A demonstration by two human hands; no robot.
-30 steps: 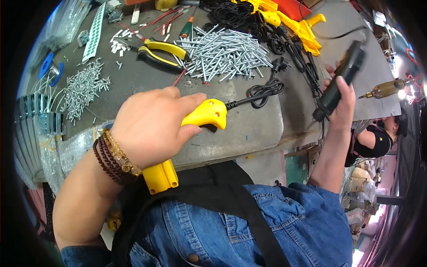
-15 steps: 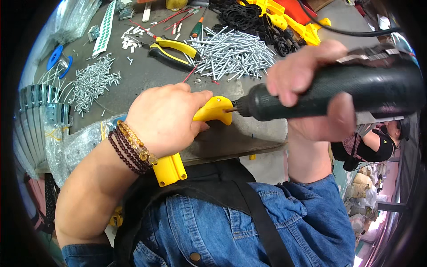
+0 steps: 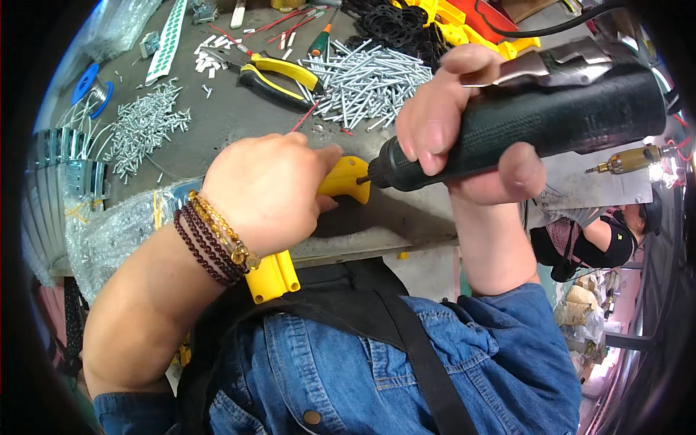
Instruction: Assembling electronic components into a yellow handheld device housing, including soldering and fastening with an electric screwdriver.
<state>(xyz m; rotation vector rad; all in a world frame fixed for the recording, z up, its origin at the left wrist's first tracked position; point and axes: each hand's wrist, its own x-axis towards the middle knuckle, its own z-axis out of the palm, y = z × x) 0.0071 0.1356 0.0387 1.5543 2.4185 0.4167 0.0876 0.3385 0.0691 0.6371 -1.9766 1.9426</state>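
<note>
My left hand (image 3: 261,185) is closed around a yellow plastic handle (image 3: 348,178), pressing it near the bench's front edge. The curved end of the handle sticks out past my thumb and fingers, and its other end with two holes shows below my wrist; the middle is hidden by my hand. In my right hand (image 3: 438,119) is a black electric screwdriver (image 3: 565,101), held level with a metal clip on top. Its thin bit points left and meets the end of the yellow handle; whether a screw sits on it is hidden.
Beyond my hands lie a heap of long screws (image 3: 373,83), yellow-black pliers (image 3: 279,78), a green-handled screwdriver (image 3: 320,42) and black plastic parts (image 3: 388,29). Leftward are short screws (image 3: 148,123), a solder spool (image 3: 92,90) and bubble wrap (image 3: 116,235). A person (image 3: 616,235) sits at right.
The electric screwdriver and my right hand have shifted left and tilted a little, the blur mostly gone. The bit shows shorter at the yellow handle. My left hand keeps its grip.
</note>
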